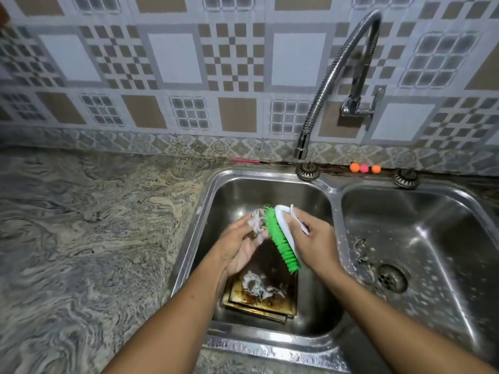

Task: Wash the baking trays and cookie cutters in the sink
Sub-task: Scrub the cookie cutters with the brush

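A dark, burnt baking tray (pixel 266 295) lies in the left basin of the steel sink (pixel 216 184), with suds on it and another tray edge showing under it. A soapy metal cookie cutter (pixel 256 221) sits in the fingers of my left hand (pixel 239 245) above the tray. My right hand (pixel 314 240) grips a white scrubbing brush (pixel 282 236) with green bristles, and the bristles press against the cutter.
The right basin (pixel 421 255) holds foam flecks and a drain (pixel 391 278). A flexible chrome tap (pixel 348 76) arches from the tiled wall, its spout above the left basin. Marbled stone counter (pixel 81 238) spreads to the left. Small orange and pink balls (pixel 364 168) sit behind the sink.
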